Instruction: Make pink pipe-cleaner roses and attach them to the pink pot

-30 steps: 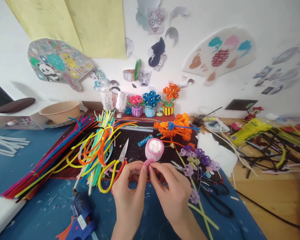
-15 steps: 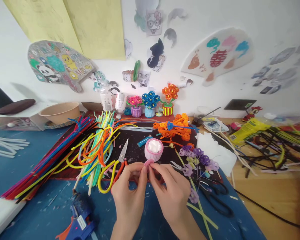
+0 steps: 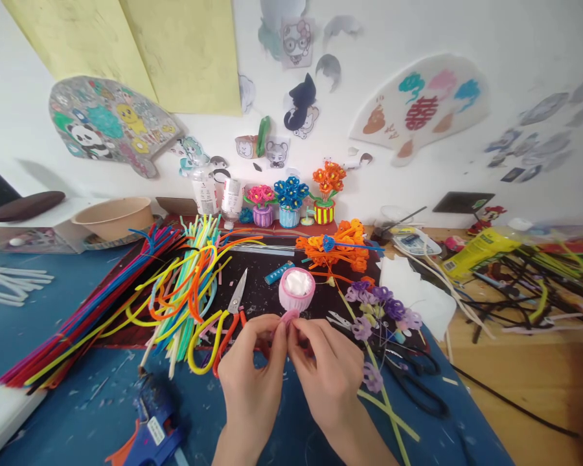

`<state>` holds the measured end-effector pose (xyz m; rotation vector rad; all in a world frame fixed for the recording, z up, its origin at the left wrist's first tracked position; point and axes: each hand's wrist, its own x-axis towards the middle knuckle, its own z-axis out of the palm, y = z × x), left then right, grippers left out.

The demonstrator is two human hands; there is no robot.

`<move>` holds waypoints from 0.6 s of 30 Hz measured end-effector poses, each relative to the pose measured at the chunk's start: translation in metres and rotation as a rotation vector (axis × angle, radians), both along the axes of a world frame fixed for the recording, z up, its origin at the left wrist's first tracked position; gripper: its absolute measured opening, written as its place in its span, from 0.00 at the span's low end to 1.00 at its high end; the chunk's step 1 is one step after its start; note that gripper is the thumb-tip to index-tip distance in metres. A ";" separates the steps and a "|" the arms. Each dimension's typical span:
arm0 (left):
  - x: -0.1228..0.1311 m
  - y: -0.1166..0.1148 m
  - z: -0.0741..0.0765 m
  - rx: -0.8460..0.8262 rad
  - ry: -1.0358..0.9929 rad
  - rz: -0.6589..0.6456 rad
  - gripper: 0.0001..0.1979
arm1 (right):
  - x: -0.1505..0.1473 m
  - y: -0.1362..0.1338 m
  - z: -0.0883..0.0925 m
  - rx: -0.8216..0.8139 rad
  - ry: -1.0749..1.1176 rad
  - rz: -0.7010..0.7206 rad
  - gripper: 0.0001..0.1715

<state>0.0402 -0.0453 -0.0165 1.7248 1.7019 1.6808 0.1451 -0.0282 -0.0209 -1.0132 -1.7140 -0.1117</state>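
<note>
Between my fingertips is a small curled pink pipe cleaner (image 3: 289, 316), its lower part hidden by the fingers. My left hand (image 3: 253, 375) pinches it from the left, and my right hand (image 3: 326, 369) pinches it from the right. Just beyond the fingertips stands a small pink pot (image 3: 297, 299) with white filling inside. Left of my hands lie scissors (image 3: 230, 320) with one yellow and one red-orange handle. Purple pipe-cleaner flowers (image 3: 383, 307) lie to the right, close to a pair of black-handled scissors (image 3: 420, 382).
Bundled pipe cleaners (image 3: 189, 291) cover the left side. A blue glue gun (image 3: 158, 414) lies at the front left. Orange flowers (image 3: 344, 247) lie behind the pot. Finished flower pots (image 3: 289, 215) stand along the wall. A black cord (image 3: 515, 398) runs along the right.
The whole view has shifted slightly. Both hands stay pinched together at nearly the same place, and the pink pipe cleaner is turned a little between the fingertips.
</note>
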 end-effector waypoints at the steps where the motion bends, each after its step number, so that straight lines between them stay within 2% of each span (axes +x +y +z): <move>1: 0.000 0.000 0.000 0.001 -0.007 -0.004 0.01 | 0.000 0.000 0.000 -0.005 0.007 -0.001 0.06; 13: -0.005 0.001 0.001 -0.070 -0.081 -0.072 0.01 | 0.001 0.003 0.001 -0.036 0.028 -0.007 0.07; 18: -0.007 0.004 -0.001 -0.082 -0.033 -0.039 0.03 | 0.002 0.003 0.000 -0.032 0.000 -0.024 0.07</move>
